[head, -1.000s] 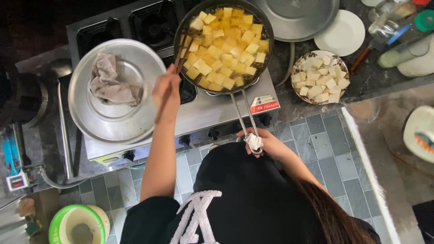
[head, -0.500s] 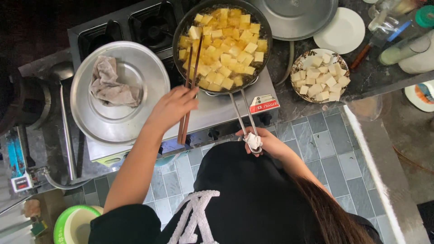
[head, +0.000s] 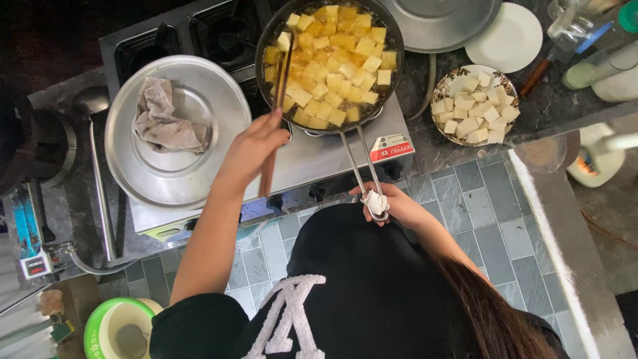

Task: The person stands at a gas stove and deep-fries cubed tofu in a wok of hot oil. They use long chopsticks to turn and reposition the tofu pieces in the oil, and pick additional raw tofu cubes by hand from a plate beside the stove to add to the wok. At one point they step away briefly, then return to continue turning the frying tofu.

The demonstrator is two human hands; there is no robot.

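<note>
A dark speckled stone countertop [head: 551, 110] is being occupied by a steel two-burner gas stove [head: 312, 159], a patterned bowl of pale tofu cubes [head: 473, 105], a plain white round plate [head: 510, 37] and a grey metal lid [head: 438, 21].

Grey tiled floor [head: 492, 219], dark stone counter [head: 551, 106], dim upper left corner

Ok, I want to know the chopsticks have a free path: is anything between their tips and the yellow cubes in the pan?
Nothing visible does. The left hand holds the brown wooden chopsticks, whose tips already lie among the yellow fried cubes at the left side of the round black pan.
</note>
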